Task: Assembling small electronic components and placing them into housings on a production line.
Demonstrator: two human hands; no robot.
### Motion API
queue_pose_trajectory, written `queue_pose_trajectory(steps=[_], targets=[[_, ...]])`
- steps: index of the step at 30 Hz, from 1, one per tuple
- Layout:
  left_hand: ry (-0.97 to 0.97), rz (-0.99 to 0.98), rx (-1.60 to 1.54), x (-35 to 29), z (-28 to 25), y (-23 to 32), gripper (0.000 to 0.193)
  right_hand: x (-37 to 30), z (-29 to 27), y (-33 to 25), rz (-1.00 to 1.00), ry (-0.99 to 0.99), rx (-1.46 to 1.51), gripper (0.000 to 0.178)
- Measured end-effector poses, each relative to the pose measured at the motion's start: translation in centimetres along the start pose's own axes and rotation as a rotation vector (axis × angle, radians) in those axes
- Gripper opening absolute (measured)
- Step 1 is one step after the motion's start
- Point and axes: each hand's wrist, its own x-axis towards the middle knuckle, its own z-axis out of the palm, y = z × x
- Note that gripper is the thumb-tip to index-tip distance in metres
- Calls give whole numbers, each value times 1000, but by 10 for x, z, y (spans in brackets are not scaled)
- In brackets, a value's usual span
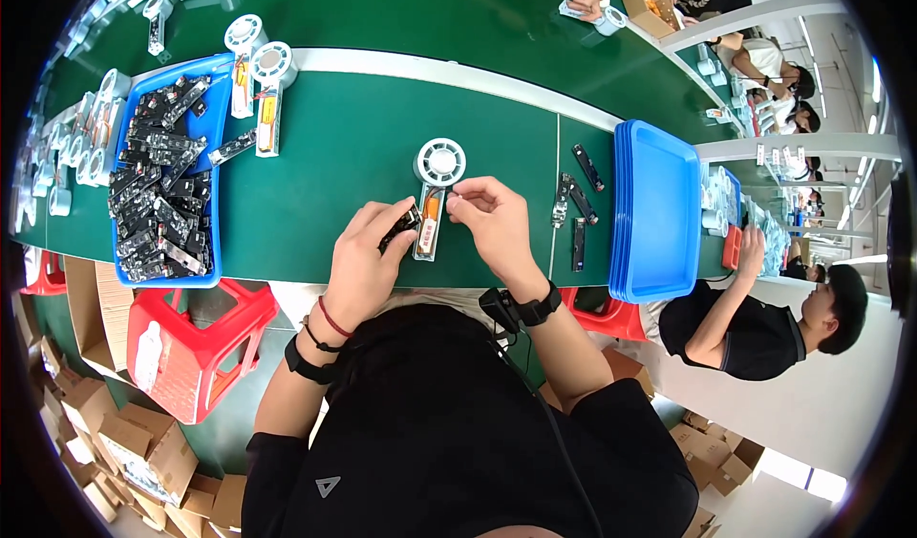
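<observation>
Left hand (367,252) around black module (405,225), right hand (497,225), grip unclear, fan unit (432,207) between, blue trays (659,215) either side

We see a green counter (334,146), a white round-headed device (441,162) with an orange battery (431,209), mostly black circuit boards (164,211), bright blue trays (666,215), red stools (172,347), brown cartons (153,450) and our black shirt (478,423) bearing a pale triangle outline (328,486).

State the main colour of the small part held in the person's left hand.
The small part is mainly black, shown in the head view.
</observation>
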Motion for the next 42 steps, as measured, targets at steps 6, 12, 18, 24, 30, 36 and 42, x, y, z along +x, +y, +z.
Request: queue_pose_trajectory(steps=[6,12,18,24,30,36,42], targets=[[-152,-60,-141,11,-8,-1,38,-4,5,2,-276,-195,-81,12],[-244,-107,-159,26,-19,-3,40,9,3,-13,-778,-219,-585,9],[-225,-88,-184,32,-18,-2,40,9,2,-13,-626,-257,-440,9],[-248,-83,-167,34,-18,-3,41,14,0,2,-352,-336,-180,12],[-273,-24,-142,34,-17,-6,42,11,0,-1,-127,-378,-11,10],[-255,24,-148,31,-16,-8,42,13,-3,3,-82,-410,87,14],[-254,29,-105,28,-15,-6,40,11,-6,1,-146,-433,21,17]])
